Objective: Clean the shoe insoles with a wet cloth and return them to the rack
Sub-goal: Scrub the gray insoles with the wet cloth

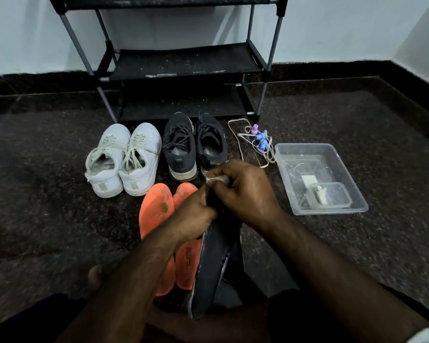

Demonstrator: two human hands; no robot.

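Black fabric-shelved metal shoe rack (181,63) against the wall, on dark speckled stone floor (47,194). Clear plastic tub (352,194) at right, tangled cords with pastel plugs (256,141) beside it. White lace-up sneakers (123,160) and black mesh sneakers (193,146) side by side before the rack. Two orange foam insoles (159,211) flat on the floor, nearest the person. Dark insole (213,263) raised, gripped near its toe by left hand (191,219); right hand (245,191) pinching small white cloth (217,179) against the insole's tip.
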